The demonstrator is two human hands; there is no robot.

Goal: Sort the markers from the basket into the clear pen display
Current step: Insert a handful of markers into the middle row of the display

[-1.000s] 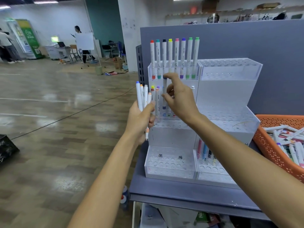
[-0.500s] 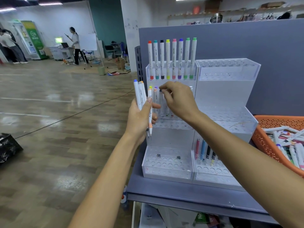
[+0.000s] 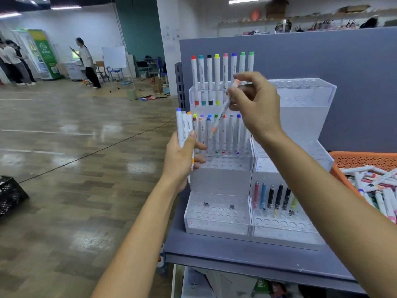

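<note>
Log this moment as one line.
right hand: pinches peach marker, tilted before middle tier | left hand: grips marker bundle | clear pen display: left unit top, middle rows stocked | basket: holds markers

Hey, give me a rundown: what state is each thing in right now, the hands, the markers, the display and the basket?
Left hand: grips a bundle of white markers, upright.
Right hand: pinches one peach-capped white marker, tilted, not in a hole.
Clear acrylic pen display: upright; top row of markers and middle row of markers standing in holes.
Orange plastic basket: holds loose markers lying jumbled.
</note>
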